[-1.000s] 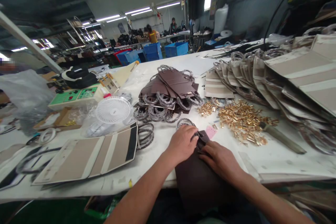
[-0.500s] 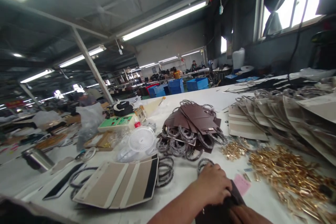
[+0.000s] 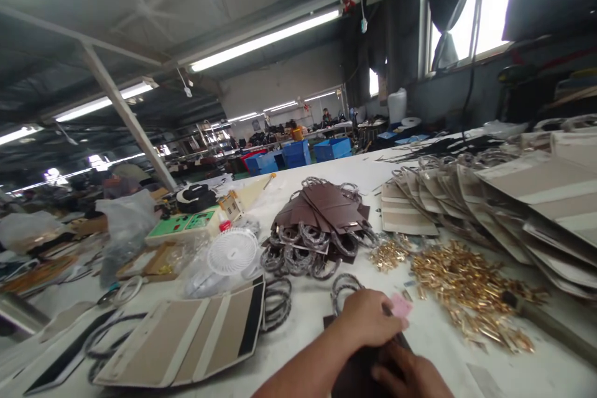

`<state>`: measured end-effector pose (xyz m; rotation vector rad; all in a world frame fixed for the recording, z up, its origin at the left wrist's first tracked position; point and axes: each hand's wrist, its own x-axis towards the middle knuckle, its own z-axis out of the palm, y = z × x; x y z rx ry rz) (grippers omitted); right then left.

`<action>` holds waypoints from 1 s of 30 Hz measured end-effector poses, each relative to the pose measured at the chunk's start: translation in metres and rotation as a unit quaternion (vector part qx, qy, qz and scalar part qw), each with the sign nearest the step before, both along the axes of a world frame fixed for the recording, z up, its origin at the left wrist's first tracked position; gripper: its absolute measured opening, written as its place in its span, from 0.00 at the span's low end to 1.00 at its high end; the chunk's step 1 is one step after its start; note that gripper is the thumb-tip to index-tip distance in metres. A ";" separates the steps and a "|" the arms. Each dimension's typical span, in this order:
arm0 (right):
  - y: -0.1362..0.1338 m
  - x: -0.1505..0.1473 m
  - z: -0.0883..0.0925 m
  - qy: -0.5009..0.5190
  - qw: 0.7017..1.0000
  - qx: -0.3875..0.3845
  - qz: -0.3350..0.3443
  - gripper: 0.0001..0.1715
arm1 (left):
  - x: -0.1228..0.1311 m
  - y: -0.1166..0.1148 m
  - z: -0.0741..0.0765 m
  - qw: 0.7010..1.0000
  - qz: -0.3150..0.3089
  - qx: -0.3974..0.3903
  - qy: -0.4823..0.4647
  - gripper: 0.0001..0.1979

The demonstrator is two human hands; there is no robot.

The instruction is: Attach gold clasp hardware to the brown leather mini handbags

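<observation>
Low in the middle of the head view lies a dark brown bag panel [image 3: 357, 370] with a plastic-wrapped loop handle [image 3: 342, 286] at its far end. My left hand [image 3: 368, 317] is closed over the panel's upper right edge, thumb and fingers pinching it. Nearer to me, my right hand [image 3: 410, 373] has its fingers curled onto the same panel; its lower part is cut off by the frame. Just beyond my left fingers is a pink paper slip [image 3: 401, 308]. A heap of small gold-coloured metal pieces [image 3: 457, 280] is spread to the right.
Brown panels with wrapped handles [image 3: 321, 208] are piled ahead. Beige-lined panels lie left [image 3: 186, 329] and in a stack at right [image 3: 494, 193]. A white fan [image 3: 232, 252] and a green-topped box [image 3: 181, 224] stand left. A dark-headed stick [image 3: 555, 329] lies at right.
My view has turned to the right, so the table's things sit further left. My left hand now pinches the panel's edge, and more of my right hand shows on the panel.
</observation>
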<state>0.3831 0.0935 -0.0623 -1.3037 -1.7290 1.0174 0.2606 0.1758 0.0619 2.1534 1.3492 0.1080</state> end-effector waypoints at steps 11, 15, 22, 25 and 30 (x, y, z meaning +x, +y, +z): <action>0.019 0.019 0.044 0.166 0.965 -0.074 -0.190 0.23 | -0.030 -0.018 -0.026 0.993 -0.010 0.090 -0.069 0.17; 0.021 0.046 0.043 0.137 0.965 -0.115 -0.192 0.24 | -0.036 -0.022 -0.041 0.993 -0.034 0.106 -0.026 0.24; 0.019 0.065 0.051 0.021 0.991 -0.098 -0.089 0.22 | -0.021 -0.010 -0.037 0.996 -0.003 0.092 0.010 0.24; 0.014 0.066 0.054 -0.053 0.994 -0.057 -0.074 0.25 | -0.019 -0.010 -0.032 0.996 -0.002 0.092 0.019 0.23; 0.006 0.065 0.059 -0.151 0.987 0.007 -0.060 0.21 | -0.018 -0.016 -0.021 0.996 -0.009 0.088 0.020 0.21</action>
